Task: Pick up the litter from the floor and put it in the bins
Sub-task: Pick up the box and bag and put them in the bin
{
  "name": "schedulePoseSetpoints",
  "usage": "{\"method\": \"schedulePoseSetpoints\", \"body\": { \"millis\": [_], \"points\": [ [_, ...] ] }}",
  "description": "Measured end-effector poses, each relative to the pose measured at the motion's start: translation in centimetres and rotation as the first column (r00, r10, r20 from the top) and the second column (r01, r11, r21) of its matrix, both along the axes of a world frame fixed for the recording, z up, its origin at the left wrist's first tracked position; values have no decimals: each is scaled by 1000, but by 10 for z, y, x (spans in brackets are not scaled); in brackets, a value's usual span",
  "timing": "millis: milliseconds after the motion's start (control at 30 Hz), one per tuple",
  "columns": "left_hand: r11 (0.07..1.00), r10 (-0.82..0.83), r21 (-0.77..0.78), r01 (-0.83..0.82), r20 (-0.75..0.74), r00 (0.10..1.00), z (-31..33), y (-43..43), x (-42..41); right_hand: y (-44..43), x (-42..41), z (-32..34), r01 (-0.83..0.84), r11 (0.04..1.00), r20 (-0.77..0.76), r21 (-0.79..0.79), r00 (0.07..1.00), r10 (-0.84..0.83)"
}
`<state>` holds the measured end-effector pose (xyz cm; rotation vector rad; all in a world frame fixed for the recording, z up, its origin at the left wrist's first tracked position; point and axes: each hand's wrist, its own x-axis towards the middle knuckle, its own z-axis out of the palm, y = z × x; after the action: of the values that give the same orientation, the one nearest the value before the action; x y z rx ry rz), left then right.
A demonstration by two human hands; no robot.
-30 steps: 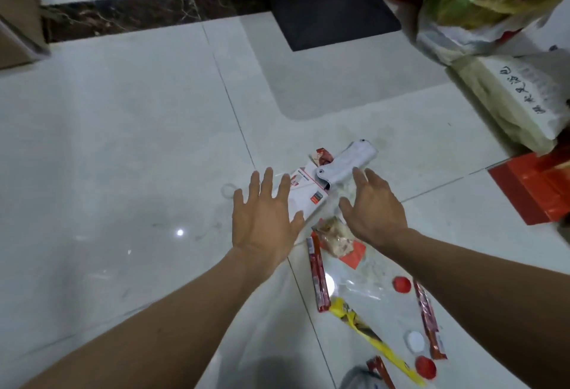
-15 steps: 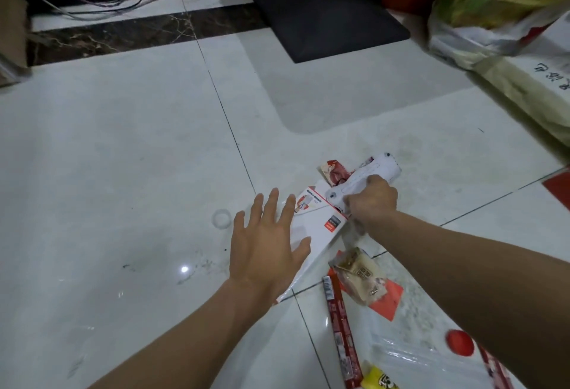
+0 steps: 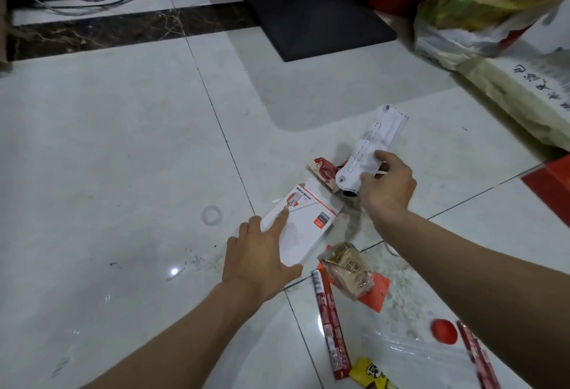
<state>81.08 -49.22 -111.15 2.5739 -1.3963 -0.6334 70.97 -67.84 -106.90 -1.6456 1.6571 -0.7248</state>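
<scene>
Glossy white tile floor (image 3: 92, 157) with litter scattered on it, so I'll place everything off the flat white cardboard box (image 3: 303, 228) in the middle. Just left of the box there's a small clear ring (image 3: 211, 214), looks like tape, lying flat. The left hand (image 3: 262, 253) rests on the box mostly open, with the index finger straight along its top and the thumb splayed at its near corner. The box itself lies flat on the tile. Right behind the box sits a crinkly red foil wrapper (image 3: 322, 171). To the right of the box, the right hand (image 3: 385, 185) is pinching a soft white rolled thing with dashed stitch lines (image 3: 364, 157), lifted off the floor. Nearer the camera than the box: a puffy tan snack packet (image 3: 348, 268) on a red paper scrap (image 3: 377, 291), and a long thin red stick wrapper (image 3: 331, 324). Farther right of the box is a round red bottle cap (image 3: 444, 330).
</scene>
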Motion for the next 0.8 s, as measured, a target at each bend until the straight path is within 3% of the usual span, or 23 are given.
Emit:
{"method": "schedulePoseSetpoints", "body": {
  "millis": [200, 400, 600, 800],
  "points": [
    [983, 146, -106, -148, -27, 989, 18, 11, 3, 15, 3, 28, -70, 994, 51, -83, 996, 74],
    [929, 322, -186, -321, -24, 946, 40, 32, 14, 45, 19, 46, -255, 962, 29, -99, 965, 259],
    [885, 449, -193, -423, 117, 886, 68, 71, 25, 80, 51, 54, -520, 847, 20, -107, 851, 525],
    [815, 579, -188, -548, 300, 758, 128, 142, 52, 141, 98, 78, -702, 696, 101, -148, 690, 717]
  ]
}}
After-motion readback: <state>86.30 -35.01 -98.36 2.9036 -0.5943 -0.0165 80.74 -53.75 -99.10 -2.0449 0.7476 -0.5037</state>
